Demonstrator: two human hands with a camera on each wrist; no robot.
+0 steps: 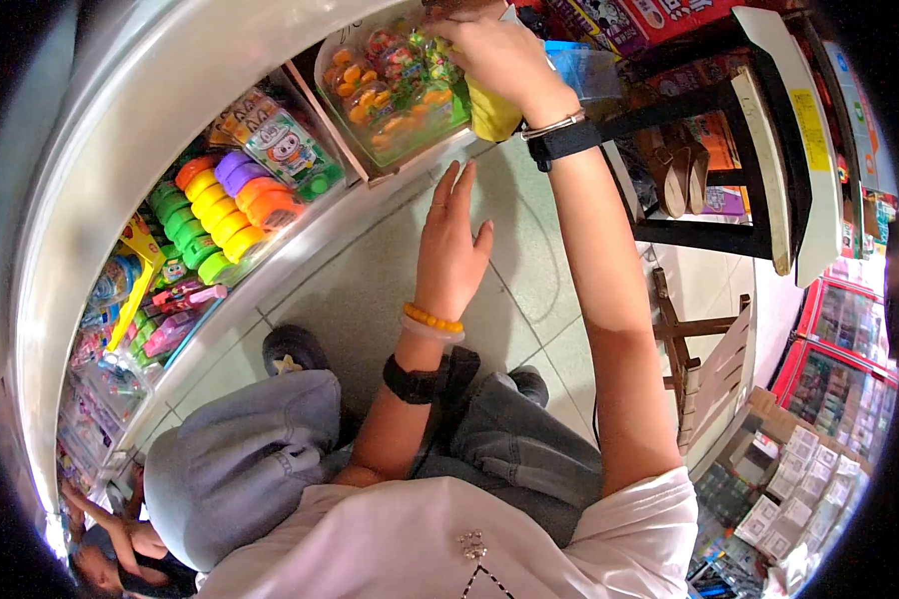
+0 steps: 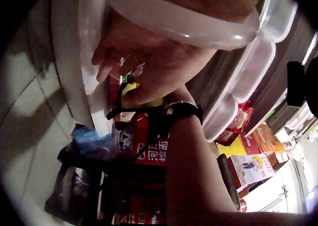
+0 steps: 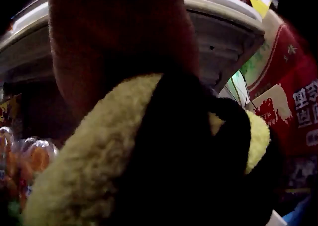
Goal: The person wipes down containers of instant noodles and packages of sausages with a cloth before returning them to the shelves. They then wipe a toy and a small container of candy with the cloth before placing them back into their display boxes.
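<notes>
A yellow fluffy cloth (image 1: pixel 494 112) hangs below my right hand (image 1: pixel 504 62), which grips it beside a clear tub of orange-capped toys (image 1: pixel 395 100). The fingers are partly hidden at the top edge of the head view. In the right wrist view the yellow cloth (image 3: pixel 94 156) fills the lower left, behind a dark strap. My left hand (image 1: pixel 451 255) is held in the air above the floor, fingers straight, holding nothing. In the left wrist view the left hand (image 2: pixel 154 62) overlaps my right forearm (image 2: pixel 191 166).
A metal-edged shelf holds coloured ring-shaped tubs (image 1: pixel 220 208) and a cartoon packet (image 1: pixel 288 148) on the left. Beside my right forearm stands a black-framed stool (image 1: pixel 704 110) with sandals (image 1: pixel 674 180) between its legs. Farther right are white boxes (image 1: pixel 794 489).
</notes>
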